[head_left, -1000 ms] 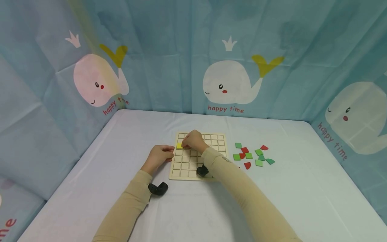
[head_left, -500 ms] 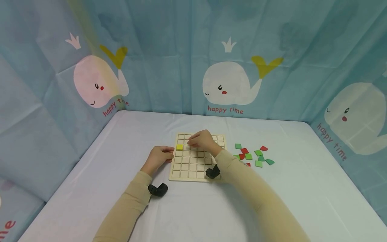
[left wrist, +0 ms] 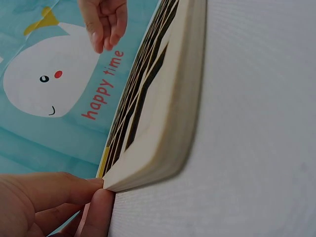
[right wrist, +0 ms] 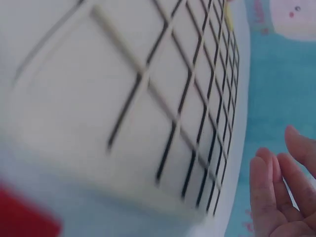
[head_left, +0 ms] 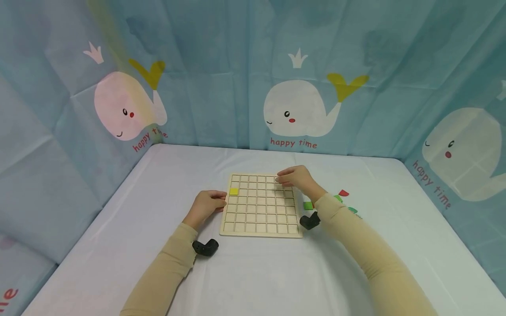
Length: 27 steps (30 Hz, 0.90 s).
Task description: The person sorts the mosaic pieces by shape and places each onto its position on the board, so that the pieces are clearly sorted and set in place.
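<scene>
One yellow tile point(head_left: 234, 192) lies on the gridded board point(head_left: 262, 209).

The right sleeve point(head_left: 365, 256) partly hides the coloured tiles point(head_left: 308, 206).

Tile point(head_left: 234, 191) on grid board point(head_left: 261, 217); loose pieces point(head_left: 308, 206) right of board.

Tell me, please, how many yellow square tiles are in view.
1: the yellow square tile sits on the wooden grid board, leftmost column, third row from the far edge. The right hand or right sleeve may hide others.
</scene>
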Motion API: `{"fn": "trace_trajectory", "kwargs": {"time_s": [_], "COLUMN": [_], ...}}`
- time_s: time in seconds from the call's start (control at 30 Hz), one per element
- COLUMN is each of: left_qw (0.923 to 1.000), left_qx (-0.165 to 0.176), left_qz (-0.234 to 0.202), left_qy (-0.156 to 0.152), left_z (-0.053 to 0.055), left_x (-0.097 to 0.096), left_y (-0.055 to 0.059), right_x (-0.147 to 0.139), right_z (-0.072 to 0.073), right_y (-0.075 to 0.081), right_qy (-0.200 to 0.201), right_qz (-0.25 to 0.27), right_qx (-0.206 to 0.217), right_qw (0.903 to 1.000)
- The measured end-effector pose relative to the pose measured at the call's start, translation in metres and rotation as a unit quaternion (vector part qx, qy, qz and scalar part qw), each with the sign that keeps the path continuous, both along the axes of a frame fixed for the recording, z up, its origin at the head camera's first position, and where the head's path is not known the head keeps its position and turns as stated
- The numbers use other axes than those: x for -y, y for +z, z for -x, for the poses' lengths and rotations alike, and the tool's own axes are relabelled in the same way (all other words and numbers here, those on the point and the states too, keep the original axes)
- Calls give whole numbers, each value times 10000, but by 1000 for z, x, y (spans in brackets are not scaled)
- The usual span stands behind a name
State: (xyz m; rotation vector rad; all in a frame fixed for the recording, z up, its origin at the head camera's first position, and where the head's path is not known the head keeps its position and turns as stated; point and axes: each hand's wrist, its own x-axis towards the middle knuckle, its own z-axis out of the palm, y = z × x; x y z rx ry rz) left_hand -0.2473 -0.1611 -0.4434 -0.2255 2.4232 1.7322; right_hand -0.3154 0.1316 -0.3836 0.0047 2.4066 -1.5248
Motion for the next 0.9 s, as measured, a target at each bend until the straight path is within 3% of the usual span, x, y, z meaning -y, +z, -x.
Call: {"fn": "trace_trajectory", "kwargs": {"time_s": [0.5,0.9], "left_qw": [9999,10000], "left_qx": [52,78], "left_qz": [36,8], "left_qy": [78,48], "left_z": [1,0], "left_x": [2,-1], "left_y": [2,0], "right_x": [-58,-93], "right_z": [7,8], "right_y": [-5,-15], "right_qy": [-372,-672], "right_qz": [-624,-1166], "right_qx": [193,663], "right_qw": [9972,9887]}}
